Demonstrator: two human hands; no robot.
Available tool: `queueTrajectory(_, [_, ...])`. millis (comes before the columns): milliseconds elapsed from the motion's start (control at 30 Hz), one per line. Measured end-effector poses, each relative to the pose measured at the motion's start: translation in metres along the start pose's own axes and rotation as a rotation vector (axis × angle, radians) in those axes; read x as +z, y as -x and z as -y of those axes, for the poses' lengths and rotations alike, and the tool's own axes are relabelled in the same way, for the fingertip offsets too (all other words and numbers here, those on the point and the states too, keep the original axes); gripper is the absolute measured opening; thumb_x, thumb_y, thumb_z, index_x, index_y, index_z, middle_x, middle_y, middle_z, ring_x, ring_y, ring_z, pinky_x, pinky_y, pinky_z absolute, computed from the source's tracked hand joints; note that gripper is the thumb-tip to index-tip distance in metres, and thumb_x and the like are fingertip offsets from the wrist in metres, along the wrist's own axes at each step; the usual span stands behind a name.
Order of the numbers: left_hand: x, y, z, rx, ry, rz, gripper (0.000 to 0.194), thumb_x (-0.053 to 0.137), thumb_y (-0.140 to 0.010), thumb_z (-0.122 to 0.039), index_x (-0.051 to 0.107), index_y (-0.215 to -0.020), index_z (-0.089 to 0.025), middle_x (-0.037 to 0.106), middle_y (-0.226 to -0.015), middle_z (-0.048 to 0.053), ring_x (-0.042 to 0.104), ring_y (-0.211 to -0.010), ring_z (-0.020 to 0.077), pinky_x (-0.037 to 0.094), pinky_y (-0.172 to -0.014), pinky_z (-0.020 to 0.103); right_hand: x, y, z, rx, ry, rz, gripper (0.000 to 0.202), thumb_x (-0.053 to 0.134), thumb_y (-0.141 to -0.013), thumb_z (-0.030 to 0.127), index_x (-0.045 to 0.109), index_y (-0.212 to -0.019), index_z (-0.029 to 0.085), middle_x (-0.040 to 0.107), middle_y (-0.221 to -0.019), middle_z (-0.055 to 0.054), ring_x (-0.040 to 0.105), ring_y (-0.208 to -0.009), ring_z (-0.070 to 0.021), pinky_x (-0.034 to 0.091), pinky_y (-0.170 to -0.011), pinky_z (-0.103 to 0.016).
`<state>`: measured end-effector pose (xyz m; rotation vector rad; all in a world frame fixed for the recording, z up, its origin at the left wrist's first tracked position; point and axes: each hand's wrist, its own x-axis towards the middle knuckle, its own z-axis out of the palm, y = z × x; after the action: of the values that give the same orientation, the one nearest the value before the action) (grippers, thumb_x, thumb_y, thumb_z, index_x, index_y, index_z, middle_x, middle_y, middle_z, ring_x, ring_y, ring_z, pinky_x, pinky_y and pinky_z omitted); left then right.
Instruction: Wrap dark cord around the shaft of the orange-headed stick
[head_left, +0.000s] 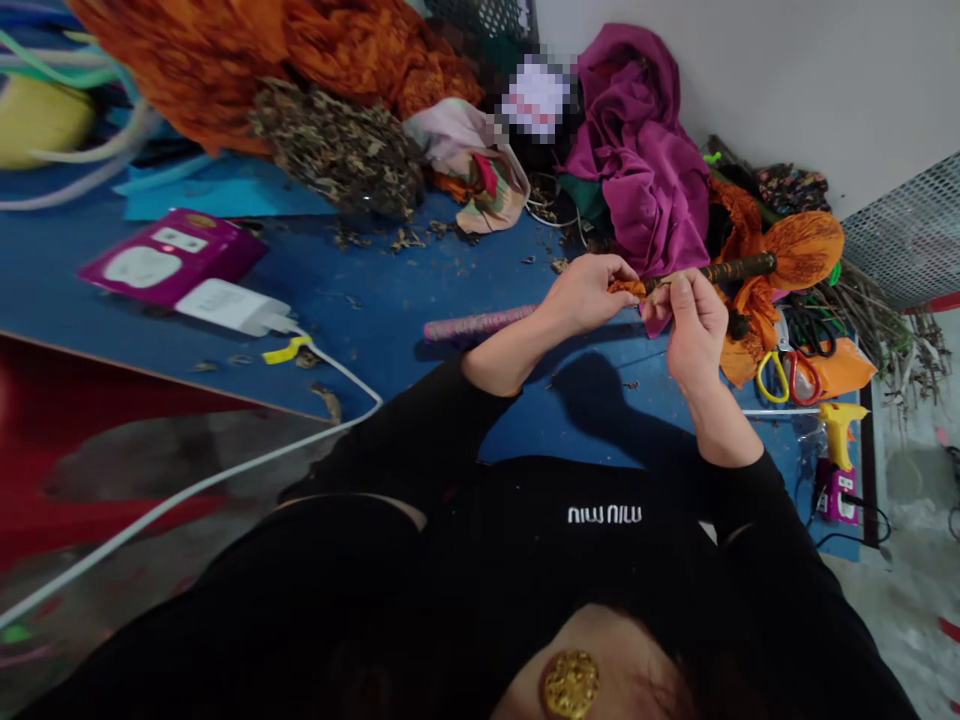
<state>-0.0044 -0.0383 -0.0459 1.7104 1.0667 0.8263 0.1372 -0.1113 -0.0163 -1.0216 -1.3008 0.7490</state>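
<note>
Orange cloth [628,288] sits above the blue table [375,280], pinched by my left hand [586,292]. My right hand [694,325] curls just beside it, near the wrapped stick [739,268]; exactly what its thumb and fingers grip, I cannot tell.

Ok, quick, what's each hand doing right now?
Left hand: closed, pinching a bit of orange cloth.
Right hand: fingers closed beside the brown stick; exactly what they pinch can't be told.
</note>
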Motion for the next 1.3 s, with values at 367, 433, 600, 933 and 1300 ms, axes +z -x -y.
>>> queueTrajectory(367, [0.001, 0.004, -0.001, -0.010, -0.037, 0.013, 0.024, 0.074, -0.076, -0.021, 0.081, -0.098, -0.015, 0.078, -0.084, 0.004, 0.063, -0.074, 0.0165, 0.045, -0.070, 0.029, -0.026, -0.020, -0.003, -0.252, 0.204, 0.112, 0.042, 0.058, -0.104, 0.055, 0.071, -0.081, 0.023, 0.070, -0.088, -0.001, 0.071, -0.092, -0.0156, 0.062, -0.091, -0.038])
queueTrajectory(433, [0.001, 0.005, -0.003, -0.006, -0.036, 0.026, 0.026, 0.073, -0.078, -0.023, 0.081, -0.100, -0.013, 0.077, -0.083, 0.004, 0.064, -0.073, 0.0169, 0.045, -0.069, 0.030, -0.026, -0.021, -0.007, -0.265, 0.229, 0.116, 0.043, 0.057, -0.105, 0.057, 0.072, -0.083, 0.024, 0.071, -0.088, -0.002, 0.072, -0.096, -0.0167, 0.062, -0.095, -0.041])
queueTrajectory(600, [0.001, 0.008, -0.007, 0.034, -0.129, 0.041, 0.026, 0.070, -0.082, -0.028, 0.082, -0.102, -0.016, 0.078, -0.086, 0.005, 0.067, -0.079, 0.0200, 0.046, -0.070, 0.031, -0.026, -0.025, -0.014, -0.231, 0.297, 0.068, 0.051, 0.052, -0.103, 0.067, 0.073, -0.084, 0.025, 0.073, -0.092, -0.003, 0.072, -0.103, -0.0191, 0.060, -0.105, -0.046])
queueTrajectory(933, [0.005, 0.023, -0.030, 0.040, -0.632, 0.091, 0.035, 0.060, -0.093, -0.028, 0.072, -0.125, -0.017, 0.080, -0.102, 0.013, 0.075, -0.094, 0.0325, 0.053, -0.081, 0.039, -0.027, -0.027, -0.023, -0.038, 0.258, 0.090, 0.055, 0.057, -0.095, 0.076, 0.067, -0.077, 0.025, 0.074, -0.099, -0.004, 0.070, -0.100, -0.0173, 0.059, -0.103, -0.040])
queueTrajectory(1300, [0.004, 0.028, -0.037, 0.167, -0.788, 0.182, 0.039, 0.052, -0.102, -0.026, 0.069, -0.136, -0.018, 0.081, -0.117, 0.016, 0.076, -0.108, 0.0351, 0.053, -0.087, 0.041, -0.030, -0.031, -0.035, 0.082, 0.126, 0.081, 0.057, 0.064, -0.088, 0.079, 0.063, -0.076, 0.023, 0.073, -0.094, -0.001, 0.072, -0.082, -0.0116, 0.063, -0.089, -0.033])
